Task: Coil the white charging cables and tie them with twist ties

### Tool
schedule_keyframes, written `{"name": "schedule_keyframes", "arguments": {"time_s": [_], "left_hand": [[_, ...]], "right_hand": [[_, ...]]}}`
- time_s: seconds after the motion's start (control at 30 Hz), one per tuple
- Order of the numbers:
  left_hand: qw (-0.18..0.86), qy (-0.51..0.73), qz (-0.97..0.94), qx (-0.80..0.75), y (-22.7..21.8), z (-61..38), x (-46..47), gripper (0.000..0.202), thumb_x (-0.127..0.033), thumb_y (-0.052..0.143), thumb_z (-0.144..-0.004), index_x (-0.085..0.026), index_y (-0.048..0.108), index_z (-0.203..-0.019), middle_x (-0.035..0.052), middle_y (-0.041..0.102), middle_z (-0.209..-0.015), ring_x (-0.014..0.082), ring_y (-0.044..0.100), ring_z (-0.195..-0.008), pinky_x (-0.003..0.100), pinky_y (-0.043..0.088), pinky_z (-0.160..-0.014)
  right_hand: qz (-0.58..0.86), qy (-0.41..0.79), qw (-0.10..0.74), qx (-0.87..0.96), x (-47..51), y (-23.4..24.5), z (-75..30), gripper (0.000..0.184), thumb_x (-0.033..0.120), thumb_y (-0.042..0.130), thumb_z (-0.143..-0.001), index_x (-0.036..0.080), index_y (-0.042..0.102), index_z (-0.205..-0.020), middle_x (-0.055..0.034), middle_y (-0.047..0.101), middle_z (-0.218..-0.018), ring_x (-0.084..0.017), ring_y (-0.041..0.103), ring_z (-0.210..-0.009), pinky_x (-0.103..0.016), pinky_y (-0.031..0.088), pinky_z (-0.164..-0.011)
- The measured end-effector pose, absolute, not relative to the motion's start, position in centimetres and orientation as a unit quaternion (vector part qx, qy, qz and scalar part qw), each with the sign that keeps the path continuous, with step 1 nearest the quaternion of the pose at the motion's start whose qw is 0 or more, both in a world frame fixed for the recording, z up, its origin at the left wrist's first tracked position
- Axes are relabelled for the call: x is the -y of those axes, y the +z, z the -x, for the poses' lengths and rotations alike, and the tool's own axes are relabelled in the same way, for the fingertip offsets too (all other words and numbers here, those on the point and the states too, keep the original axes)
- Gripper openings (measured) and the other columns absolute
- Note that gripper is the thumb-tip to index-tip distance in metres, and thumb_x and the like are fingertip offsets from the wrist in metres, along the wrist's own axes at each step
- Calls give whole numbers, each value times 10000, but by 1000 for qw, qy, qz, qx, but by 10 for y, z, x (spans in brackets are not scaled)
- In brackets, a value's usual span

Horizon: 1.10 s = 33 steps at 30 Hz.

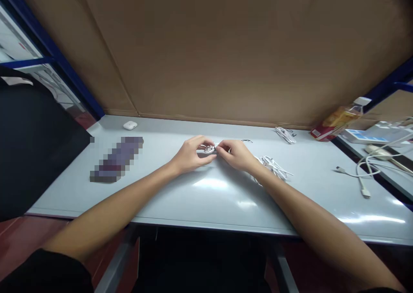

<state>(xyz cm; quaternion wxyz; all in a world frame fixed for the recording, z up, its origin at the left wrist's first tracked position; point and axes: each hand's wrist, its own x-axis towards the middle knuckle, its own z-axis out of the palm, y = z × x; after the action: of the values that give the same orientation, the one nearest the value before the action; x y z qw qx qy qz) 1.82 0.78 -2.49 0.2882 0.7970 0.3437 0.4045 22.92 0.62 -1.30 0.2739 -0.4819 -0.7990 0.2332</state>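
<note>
i have both hands out over the middle of the grey table [206, 198], fingertips meeting. my left hand [190, 154] is pinched shut on a small coiled white cable [209, 149], and my right hand [237, 153] closes on the same bundle from the other side, so the bundle sits just between the two hands, slightly nearer the left. its long axis runs left to right, roughly along the line from one thumb to the other. how the loops are wound and where the cable's ends are i cannot tell; the fingers cover most of it and the bundle is small.

just beside my right wrist lies a loose pile of white cable [272, 166], partly hidden behind the forearm. another coiled cable [285, 134] rests near the cardboard wall [206, 47], and a small black tie [247, 141] lies just beyond my right hand. a white earbud case [130, 124] sits far left, a bottle [337, 121] lies on its side far right, and a loose charging cable [361, 177] trails off the right edge.
</note>
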Motion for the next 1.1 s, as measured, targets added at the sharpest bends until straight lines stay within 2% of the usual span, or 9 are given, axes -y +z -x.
{"name": "schedule_keyframes", "arguments": {"time_s": [0.1, 0.2, 0.37, 0.53, 0.67, 0.8, 0.87, 1.0, 1.1], "left_hand": [[334, 423, -775, -330, -23, -17, -8, 347, -355, 729, -858, -222, 667, -1173, 87, 717, -1162, 223, 675, -1077, 380, 545, -969], [387, 444, -726, -355, -22, -17, -11, 431, -440, 715, -881, -205, 621, -1230, 77, 753, -1029, 207, 713, -917, 338, 558, -835], [488, 432, -653, -386, -18, -17, -16, 439, -580, 685, -874, -188, 618, -1059, 12, 688, -743, 138, 613, -586, 271, 514, -570], [619, 351, -589, -384, -21, -20, -13, 424, -607, 629, -904, -188, 601, -849, -10, 581, -614, 91, 487, -457, 210, 340, -392], [686, 305, -542, -377, -24, -25, -7, 377, -542, 596, -930, -180, 586, -829, -13, 559, -557, 77, 435, -410, 198, 304, -373], [698, 352, -521, -342, -20, -24, -8, 378, -532, 674, -900, -156, 644, -926, 10, 629, -705, 84, 536, -531, 197, 437, -473], [681, 379, -524, -343, -17, -22, -10, 388, -531, 706, -884, -148, 660, -925, 10, 628, -720, 83, 544, -557, 199, 464, -512], [675, 359, -521, -381, -14, -19, -12, 389, -521, 684, -896, -157, 616, -776, -20, 533, -591, 68, 456, -473, 183, 377, -430], [712, 288, -505, -395, -15, -18, -9, 288, -401, 677, -882, -171, 581, -737, -26, 514, -565, 61, 415, -430, 171, 308, -381]], "right_hand": [[466, 321, 287, 773, -4, -9, -229, 300, 406, 526, -958, 192, 638, -781, -9, 647, -730, -154, 544, -645, -280, 368, -598], [422, 370, 306, 769, -1, -6, -228, 330, 453, 528, -973, 193, 638, -800, -5, 636, -739, -147, 535, -645, -277, 377, -599], [380, 297, 349, 804, 6, -4, -221, 291, 401, 535, -993, 201, 659, -821, -2, 625, -732, -142, 504, -648, -282, 376, -618], [363, 232, 404, 807, 10, -3, -216, 223, 340, 543, -992, 205, 668, -865, -19, 652, -788, -149, 518, -673, -293, 389, -639], [355, 213, 453, 790, 8, -6, -216, 234, 341, 527, -1004, 209, 647, -853, -13, 629, -771, -145, 510, -657, -288, 384, -615], [332, 166, 457, 808, 4, -9, -218, 200, 309, 543, -1007, 210, 662, -882, -13, 625, -768, -143, 518, -652, -283, 394, -607], [320, 128, 447, 826, 3, -10, -220, 203, 299, 545, -1015, 212, 681, -891, -20, 638, -768, -145, 529, -652, -286, 408, -613], [276, 61, 453, 846, 2, -10, -222, 203, 242, 514, -1034, 219, 705, -968, -49, 683, -855, -154, 592, -711, -283, 459, -632], [244, 9, 466, 850, 3, -10, -222, 194, 193, 504, -1033, 214, 694, -999, -70, 692, -921, -158, 616, -758, -278, 477, -642]]}}
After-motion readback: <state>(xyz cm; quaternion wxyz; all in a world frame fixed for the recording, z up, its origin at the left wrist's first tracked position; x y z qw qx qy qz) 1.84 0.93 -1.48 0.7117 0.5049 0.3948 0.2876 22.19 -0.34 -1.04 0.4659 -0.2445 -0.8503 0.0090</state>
